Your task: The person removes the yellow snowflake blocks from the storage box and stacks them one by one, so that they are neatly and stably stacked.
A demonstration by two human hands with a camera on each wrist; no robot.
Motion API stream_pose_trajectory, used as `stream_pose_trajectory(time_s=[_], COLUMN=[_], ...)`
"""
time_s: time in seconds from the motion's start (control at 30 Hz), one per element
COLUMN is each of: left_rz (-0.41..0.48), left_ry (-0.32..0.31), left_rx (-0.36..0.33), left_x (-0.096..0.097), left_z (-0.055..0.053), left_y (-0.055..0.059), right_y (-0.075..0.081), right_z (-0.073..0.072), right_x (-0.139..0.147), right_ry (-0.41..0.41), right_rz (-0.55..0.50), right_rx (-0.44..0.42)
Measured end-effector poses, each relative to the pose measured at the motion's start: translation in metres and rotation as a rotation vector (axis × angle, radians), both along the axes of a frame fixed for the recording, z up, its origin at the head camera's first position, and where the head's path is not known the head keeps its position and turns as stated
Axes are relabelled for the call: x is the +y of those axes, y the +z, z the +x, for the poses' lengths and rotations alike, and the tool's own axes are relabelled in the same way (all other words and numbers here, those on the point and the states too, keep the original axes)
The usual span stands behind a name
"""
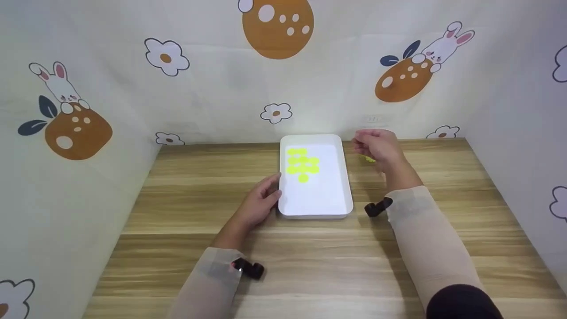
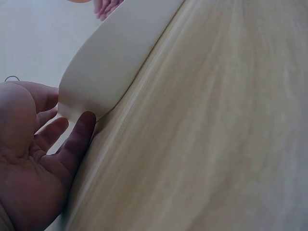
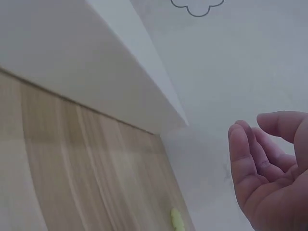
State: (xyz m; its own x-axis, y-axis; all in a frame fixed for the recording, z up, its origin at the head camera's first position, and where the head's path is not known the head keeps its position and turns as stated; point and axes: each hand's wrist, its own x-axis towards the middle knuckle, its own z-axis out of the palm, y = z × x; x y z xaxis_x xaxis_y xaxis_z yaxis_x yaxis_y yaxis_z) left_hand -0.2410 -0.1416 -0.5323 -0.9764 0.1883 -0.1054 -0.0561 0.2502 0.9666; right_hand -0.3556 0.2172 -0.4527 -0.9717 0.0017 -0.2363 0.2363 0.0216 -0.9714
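Observation:
A white rectangular tray [image 1: 316, 201] lies on the wooden table with several bright yellow round pieces [image 1: 303, 169] set close together in its far left part. My left hand [image 1: 260, 200] rests against the tray's left side; in the left wrist view its fingertips touch the outer wall [image 2: 106, 62] near a corner. To the right of the tray, my right hand [image 1: 378, 146] is raised above the table. Its fingers are loosely bent, with a gap to the thumb and nothing between them in the right wrist view. Below it, more yellow [image 1: 367, 158] shows, partly hidden by the hand.
The wooden table [image 1: 186, 212] meets a pale patterned cloth [image 1: 212, 102] along its far edge, with more cloth at both sides. Each forearm carries a small black camera, one at the left wrist [image 1: 249, 268] and one at the right wrist [image 1: 378, 207].

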Motion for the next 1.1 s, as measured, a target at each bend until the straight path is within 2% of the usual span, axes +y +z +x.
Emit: stream_pose_trajectory(time_s=[0.2,0.37,0.63,0.73,0.87,1.1], left_rz=[-0.047,-0.081,-0.106,-0.107,-0.095,-0.091], left_ry=[0.007,0.004,0.004,0.000,-0.005,-0.005], left_rx=[-0.002,0.013,0.057,0.071,0.048,0.066], left_x=[0.001,0.000,-0.001,-0.002,-0.002,-0.002], left_z=[0.000,0.000,0.001,0.001,0.003,0.001], left_y=[0.002,0.001,0.000,-0.001,-0.002,-0.001], right_y=[0.011,0.015,0.001,-0.007,-0.014,-0.016], right_z=[-0.004,-0.008,-0.021,-0.024,-0.027,-0.034], right_x=[-0.021,-0.037,-0.055,-0.060,-0.072,-0.087], right_ry=[0.028,0.037,0.062,0.057,0.067,0.086], right_rz=[0.014,-0.019,-0.149,-0.158,-0.165,-0.131], right_rx=[0.017,-0.017,-0.036,-0.035,-0.015,0.014])
